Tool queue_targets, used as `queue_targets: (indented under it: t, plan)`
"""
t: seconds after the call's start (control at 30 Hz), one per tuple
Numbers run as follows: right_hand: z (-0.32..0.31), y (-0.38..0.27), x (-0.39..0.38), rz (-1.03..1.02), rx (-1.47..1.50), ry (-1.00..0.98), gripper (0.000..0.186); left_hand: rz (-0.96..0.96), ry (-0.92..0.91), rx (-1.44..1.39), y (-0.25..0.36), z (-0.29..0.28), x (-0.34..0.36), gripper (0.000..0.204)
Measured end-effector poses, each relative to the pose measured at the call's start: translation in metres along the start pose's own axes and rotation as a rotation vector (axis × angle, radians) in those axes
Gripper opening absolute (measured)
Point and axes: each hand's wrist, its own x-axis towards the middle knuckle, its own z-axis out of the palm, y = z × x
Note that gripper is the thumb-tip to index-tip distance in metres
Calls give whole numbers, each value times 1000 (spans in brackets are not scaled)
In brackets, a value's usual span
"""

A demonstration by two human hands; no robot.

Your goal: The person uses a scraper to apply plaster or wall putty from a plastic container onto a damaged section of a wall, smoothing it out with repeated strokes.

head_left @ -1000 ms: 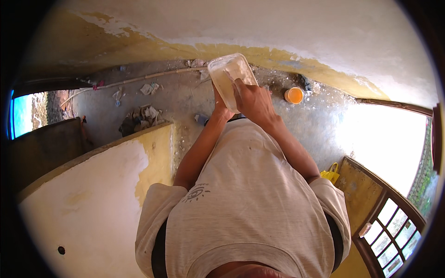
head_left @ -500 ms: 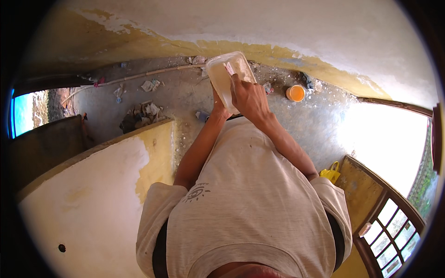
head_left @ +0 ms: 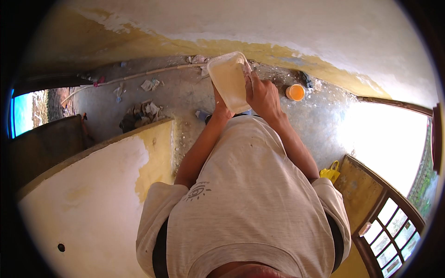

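Note:
In front of my chest, my left hand point(head_left: 222, 106) grips a translucent whitish plastic tub point(head_left: 228, 76) from beneath and along its left side. The tub is tilted, and pale residue coats its inner walls. My right hand point(head_left: 265, 96) is closed at the tub's right rim. From its fingers pokes a small whitish, flat-looking tool point(head_left: 246, 68), which lies against that rim. Most of this tool is covered by the fingers, so its exact kind is unclear.
An orange bucket point(head_left: 295, 92) stands on the floor to the right. A long pole point(head_left: 153, 72) and crumpled scraps point(head_left: 143, 113) lie at left. The patchy wall point(head_left: 278, 28) rises ahead, a low partition point(head_left: 106, 171) at left. A yellow bag point(head_left: 330, 173) sits at right.
My right hand has moved right with the tool, from over the tub's inside to its right rim. The left hand and the tub have hardly shifted.

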Motion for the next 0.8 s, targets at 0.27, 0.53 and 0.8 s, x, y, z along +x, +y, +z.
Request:
queue_targets:
  t: [0.27,0.53,0.8]
  plan:
    - [20,-15,0,-53,86,-41,19,18,72,97,-7,1,-3,54]
    - [-28,-8,14,-138,-59,83,17,-115,27,-17,2,4,-2,64]
    - [9,-7,-7,-85,82,-7,14,-68,85,-112,-2,-1,5,56]
